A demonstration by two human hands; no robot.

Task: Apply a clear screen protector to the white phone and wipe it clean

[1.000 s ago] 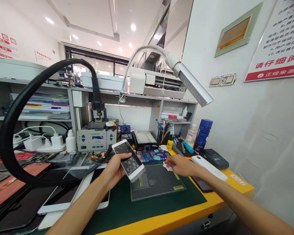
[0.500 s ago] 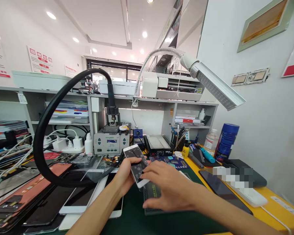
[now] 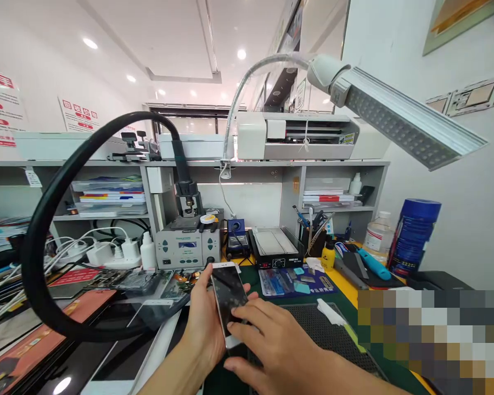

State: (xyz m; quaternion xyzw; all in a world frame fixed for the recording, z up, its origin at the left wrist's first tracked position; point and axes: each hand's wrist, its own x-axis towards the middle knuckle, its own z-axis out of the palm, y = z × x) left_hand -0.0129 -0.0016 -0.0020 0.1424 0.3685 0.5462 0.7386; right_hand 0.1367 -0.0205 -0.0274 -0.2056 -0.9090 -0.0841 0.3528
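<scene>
In the lower middle of the frame, a white phone (image 3: 226, 285) is held tilted, screen up, in the left hand (image 3: 203, 318), its sides gripped by the fingers. The right hand (image 3: 275, 340) is held over the phone's lower half, its fingers parted and closed on nothing; whether the screen is pressed by the fingertips cannot be told. At the lower right of centre, a dark mat (image 3: 313, 325) is partly covered by the right hand, and a white tissue (image 3: 330, 312) is laid on the mat's upper part. Behind the phone, a grey station (image 3: 179, 249), a hotplate (image 3: 275, 248) and a yellow bottle (image 3: 328, 257) are lined up on the desk (image 3: 348, 289). The left of the frame is crossed by a looped black hose (image 3: 35, 241). At the upper right, a lamp (image 3: 407, 115) is hung on a bent arm. The lower right corner is hidden by coarse pixels.
</scene>
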